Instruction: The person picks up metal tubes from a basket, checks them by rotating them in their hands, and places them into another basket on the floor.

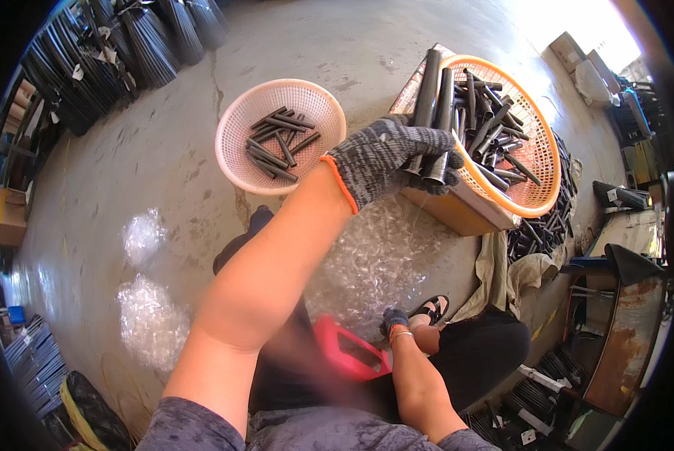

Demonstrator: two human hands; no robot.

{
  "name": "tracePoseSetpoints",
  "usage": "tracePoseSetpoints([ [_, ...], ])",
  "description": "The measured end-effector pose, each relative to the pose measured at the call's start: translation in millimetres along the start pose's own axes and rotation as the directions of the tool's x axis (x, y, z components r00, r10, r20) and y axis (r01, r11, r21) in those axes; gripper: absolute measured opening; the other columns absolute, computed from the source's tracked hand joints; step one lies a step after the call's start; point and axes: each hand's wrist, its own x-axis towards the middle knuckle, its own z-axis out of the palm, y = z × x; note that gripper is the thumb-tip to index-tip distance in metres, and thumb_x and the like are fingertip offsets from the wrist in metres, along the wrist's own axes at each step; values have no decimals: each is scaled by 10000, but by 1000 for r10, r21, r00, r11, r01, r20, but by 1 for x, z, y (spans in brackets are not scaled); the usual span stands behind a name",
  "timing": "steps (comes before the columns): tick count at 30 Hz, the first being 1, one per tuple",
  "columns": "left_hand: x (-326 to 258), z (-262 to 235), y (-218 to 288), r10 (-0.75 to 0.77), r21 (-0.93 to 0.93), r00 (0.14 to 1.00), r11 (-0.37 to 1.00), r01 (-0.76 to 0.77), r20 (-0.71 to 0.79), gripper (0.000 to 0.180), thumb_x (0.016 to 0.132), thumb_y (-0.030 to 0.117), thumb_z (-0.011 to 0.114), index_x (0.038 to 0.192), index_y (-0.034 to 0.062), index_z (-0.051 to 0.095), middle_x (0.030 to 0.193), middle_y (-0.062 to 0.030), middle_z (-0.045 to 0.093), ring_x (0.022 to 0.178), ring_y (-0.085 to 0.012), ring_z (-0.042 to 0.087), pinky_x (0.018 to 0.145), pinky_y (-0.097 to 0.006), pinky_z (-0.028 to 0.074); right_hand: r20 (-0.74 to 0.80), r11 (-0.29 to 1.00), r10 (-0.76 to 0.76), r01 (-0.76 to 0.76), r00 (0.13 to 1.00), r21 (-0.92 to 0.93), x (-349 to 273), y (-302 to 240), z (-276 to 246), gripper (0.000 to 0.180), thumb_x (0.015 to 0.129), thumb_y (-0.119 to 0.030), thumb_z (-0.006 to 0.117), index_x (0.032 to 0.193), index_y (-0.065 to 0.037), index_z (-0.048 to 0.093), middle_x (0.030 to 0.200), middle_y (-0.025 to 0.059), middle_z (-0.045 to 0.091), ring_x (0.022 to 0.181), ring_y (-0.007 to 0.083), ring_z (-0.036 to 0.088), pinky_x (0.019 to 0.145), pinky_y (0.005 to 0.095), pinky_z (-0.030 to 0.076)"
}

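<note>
Your gloved left hand (389, 154) grips two black tubes (445, 105), their far ends jutting past your fingers — just right of that grip, an orange basket (543, 150) of dark tube pieces rests on a box (457, 210). Left of it sits a pink basket (233, 143) with more pieces. Nearer your body is your gloved right hand (394, 321) — I cannot tell whether it grasps anything
</note>
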Motion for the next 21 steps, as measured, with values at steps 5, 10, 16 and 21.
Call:
tracePoseSetpoints([
  [5, -5, -5, 2, 4, -12, 999, 1000, -3, 37, 253, 855, 154, 611, 1016, -41, 596, 883, -161, 661, 790, -260, 660, 700, -356, 552, -473, -78, 470, 569, 745, 819, -64, -36, -191, 552, 918, -360, 513, 1349, -57, 350, 1232, 102, 535, 647, 152, 592, 581, 268, 486],
  [10, 22, 5, -22, -8, 43, 998, 999, 5, 64, 238, 869, 141, 584, 1024, -39, 587, 879, -147, 656, 772, -235, 654, 690, -339, 555, -995, 360, 76, 933, -57, -26, -183, -39, -340, 559, 728, -162, 696, 1235, -119, 464, 1110, 82, 561, 774, 195, 580, 604, 303, 467],
  [16, 7, 13, -5, -8, -106, 996, 994, 17, 88, 287, 867, 169, 590, 1026, -69, 589, 921, -163, 656, 800, -248, 657, 729, -344, 559, -995, 349, 83, 934, 55, 81, -104, -46, -295, 155, 869, -266, 569, 918, -121, 550, 810, 11, 522, 753, 193, 523, 626, 295, 425],
  [21, 11, 3, -8, -33, -53, 999, 998, 34, 19, 273, 854, 171, 615, 1003, -58, 606, 899, -164, 658, 801, -263, 657, 707, -351, 559, -782, 943, -184, 331, 595, 29, -15, -16, -104, 190, 861, -176, 468, 897, -4, 540, 779, 226, 587, 727, 374, 582, 657, 454, 457],
])
